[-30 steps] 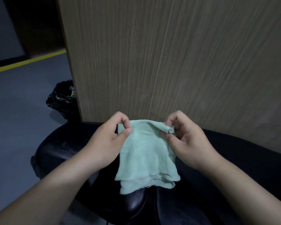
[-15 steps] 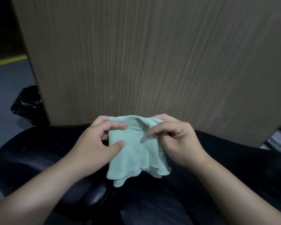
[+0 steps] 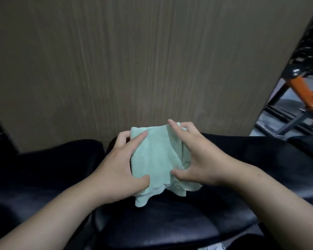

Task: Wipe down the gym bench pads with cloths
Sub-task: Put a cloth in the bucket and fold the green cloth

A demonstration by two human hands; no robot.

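Both hands hold a pale green cloth [image 3: 157,156] over the black bench pad [image 3: 170,222].
The left hand [image 3: 116,170] grips its left edge, the right hand [image 3: 202,159] its bunched right side; the frayed hem hangs over the pad. A wood panel [image 3: 134,60] stands close behind.

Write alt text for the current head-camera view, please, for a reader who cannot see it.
A left hand and a right hand hold a folded pale green cloth over a black bench pad. A wood-grain panel stands behind.
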